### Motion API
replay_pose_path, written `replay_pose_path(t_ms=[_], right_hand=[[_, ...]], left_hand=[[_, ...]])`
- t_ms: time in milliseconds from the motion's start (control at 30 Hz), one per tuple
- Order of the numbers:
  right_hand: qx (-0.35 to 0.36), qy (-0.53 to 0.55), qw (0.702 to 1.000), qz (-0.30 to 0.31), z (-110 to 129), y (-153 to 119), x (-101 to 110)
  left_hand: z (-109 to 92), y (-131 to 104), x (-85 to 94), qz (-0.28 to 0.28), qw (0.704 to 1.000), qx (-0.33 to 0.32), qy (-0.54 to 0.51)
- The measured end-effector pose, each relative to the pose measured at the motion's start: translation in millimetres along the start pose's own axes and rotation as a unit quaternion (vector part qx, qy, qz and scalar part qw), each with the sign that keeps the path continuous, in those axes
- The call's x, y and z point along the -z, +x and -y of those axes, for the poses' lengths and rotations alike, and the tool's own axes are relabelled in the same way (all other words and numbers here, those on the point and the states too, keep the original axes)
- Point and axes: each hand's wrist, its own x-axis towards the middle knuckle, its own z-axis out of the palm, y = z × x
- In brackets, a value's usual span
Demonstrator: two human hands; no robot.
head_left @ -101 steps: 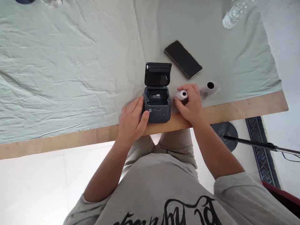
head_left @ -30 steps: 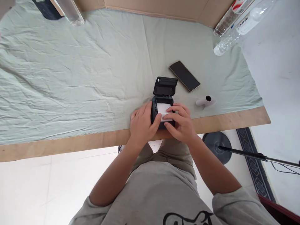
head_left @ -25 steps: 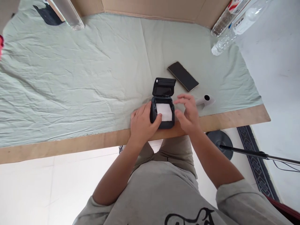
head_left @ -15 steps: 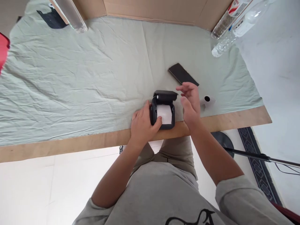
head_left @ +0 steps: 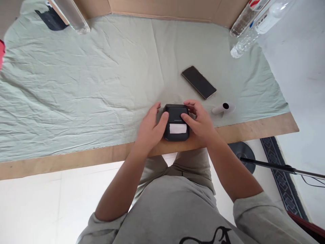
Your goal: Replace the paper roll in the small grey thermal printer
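A small black printer-like device (head_left: 176, 117) lies at the table's front edge, its lid closed. White paper (head_left: 177, 128) shows across the front part of it. At the device's left side is my left hand (head_left: 153, 127), thumb and fingers spread apart and holding nothing. My right hand (head_left: 199, 120) is at the right side, with the thumb on the lid and the fingers by the back right corner; it does not wrap round the device.
A dark phone (head_left: 198, 82) lies behind my right hand. Right of that hand is a white paper roll (head_left: 225, 107) with a loose end. Plastic bottles (head_left: 245, 44) stand at the back right, cardboard (head_left: 162, 9) along the back. Green cloth (head_left: 83, 88) covers the wooden table (head_left: 76, 157).
The device's lid has swung from raised to closed, covering most of the paper inside. My right hand came down and left onto it. My left hand let go of the side and spread beside it.
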Motion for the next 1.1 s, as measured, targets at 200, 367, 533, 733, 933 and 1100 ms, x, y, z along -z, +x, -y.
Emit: replay_pose_path(t_ms=[200,367,533,733,933,1100], right_hand=[[-0.015,-0.005,0.997,0.073,-11.3,1.7,6.0],[0.006,-0.049,0.995,0.087,-9.7,2.3,5.7],[0.024,-0.070,0.995,0.066,-5.1,-7.7,-1.9],[0.000,-0.086,0.996,-0.018,-6.5,-19.9,-10.9],[0.011,-0.103,0.995,-0.008,-5.1,-19.8,-6.4],[0.009,-0.123,0.992,-0.009,-6.0,-22.7,-5.6]], left_hand=[[-11.5,21.0,-8.0,0.032,0.995,-0.032,0.094],[-17.5,25.1,-7.6,0.061,0.993,-0.012,0.103],[-12.3,5.4,-8.1,0.057,0.991,-0.048,0.114],[6.3,-23.8,-0.7,0.118,0.968,-0.103,0.198],[23.0,-24.5,3.4,0.112,0.927,-0.160,0.322],[31.8,-32.4,-3.0,0.059,0.917,-0.193,0.344]])
